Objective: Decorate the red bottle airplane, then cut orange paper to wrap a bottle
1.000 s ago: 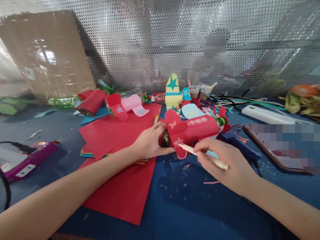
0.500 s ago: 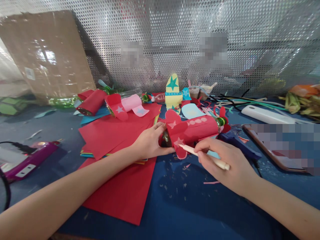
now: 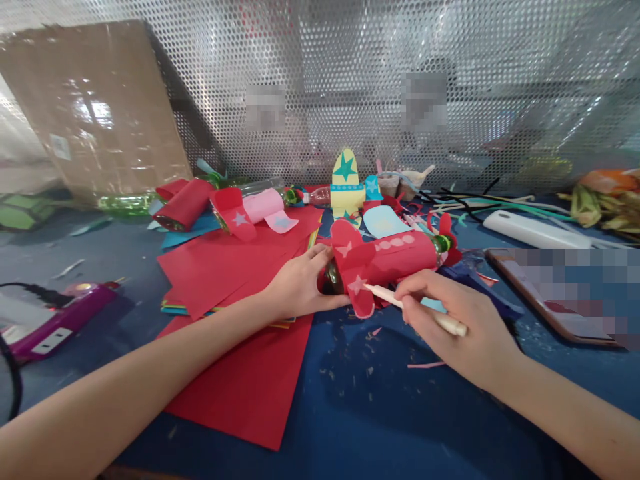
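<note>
A green plastic bottle wrapped in red paper (image 3: 406, 255), with rounded red paper fins, lies on its side on the blue table. My left hand (image 3: 300, 283) is closed around its base end, thumb below and fingers above. In my right hand (image 3: 453, 323) is a slim cream-white pen (image 3: 385, 295), pinched between thumb and fingers. The pen's tip is at the right edge of a pale pink star (image 3: 357, 285) on the lower fin. Pale pink circles run along the wrapped body.
Red paper sheets (image 3: 240, 400) lie beneath my left forearm. Behind stand a yellow paper rocket (image 3: 346, 193) and other wrapped bottles (image 3: 186, 205). A purple power strip (image 3: 65, 327) sits left; a tablet-like device (image 3: 545, 307) and white glue gun-like object (image 3: 535, 230) lie right.
My right hand and the pen have shifted slightly right, so the tip has moved from the star's middle to its right edge. My left hand and the bottle have stayed put.
</note>
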Demonstrator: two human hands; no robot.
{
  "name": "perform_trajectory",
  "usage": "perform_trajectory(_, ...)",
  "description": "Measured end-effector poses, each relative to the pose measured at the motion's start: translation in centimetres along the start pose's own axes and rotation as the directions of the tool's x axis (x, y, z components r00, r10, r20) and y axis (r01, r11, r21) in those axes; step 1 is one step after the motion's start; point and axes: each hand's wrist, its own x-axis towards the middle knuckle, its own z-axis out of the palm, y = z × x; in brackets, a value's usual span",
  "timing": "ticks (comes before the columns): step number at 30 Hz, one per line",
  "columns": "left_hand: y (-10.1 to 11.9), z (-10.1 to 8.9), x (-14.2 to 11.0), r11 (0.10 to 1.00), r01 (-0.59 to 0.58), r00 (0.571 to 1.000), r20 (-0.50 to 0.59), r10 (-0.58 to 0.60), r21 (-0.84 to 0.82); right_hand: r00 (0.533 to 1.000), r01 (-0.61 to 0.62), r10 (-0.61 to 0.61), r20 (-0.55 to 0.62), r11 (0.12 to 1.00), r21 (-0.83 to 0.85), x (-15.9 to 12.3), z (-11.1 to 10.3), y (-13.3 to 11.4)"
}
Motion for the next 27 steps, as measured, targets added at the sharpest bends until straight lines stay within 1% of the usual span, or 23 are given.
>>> perform_trajectory(7, -0.08, 0.06, -0.03, 1.0, 0.024, 1.0, 0.013, -0.024, 0.015, 0.999, 0.03, -0.03, 0.016, 1.0, 0.002, 0.18, -0.01, -0.17)
perform_trajectory(14, -0.04, 0.1, -0.07, 1.0, 0.001, 1.0, -0.006, -0.001, 0.005, 0.996, 0.088, -0.086, -0.037, 0.995, 0.048, -0.04, 0.03, 0.01)
perform_trajectory(16, -0.04, 0.1, -0.09, 1.0, 0.011, 1.0, -0.002, -0.011, 0.004, 0.995, 0.096, -0.095, -0.028, 0.995, 0.041, -0.09, 0.09, 0.09)
perform_trajectory(20, -0.04, 0.1, -0.07, 1.0, -0.006, 1.0, -0.008, 0.006, -0.005, 0.996, 0.082, -0.083, 0.027, 0.996, 0.031, -0.17, 0.23, 0.16)
perform_trajectory(24, -0.11, 0.18, -0.09, 1.0, -0.027, 0.999, -0.025, 0.027, -0.004, 0.995, 0.089, -0.091, 0.033, 0.995, 0.042, -0.08, 0.32, 0.08)
perform_trajectory(27, -0.17, 0.18, -0.12, 1.0, -0.014, 1.0, -0.013, 0.014, 0.005, 0.994, 0.104, -0.105, 0.042, 0.994, 0.041, 0.05, 0.32, 0.04)
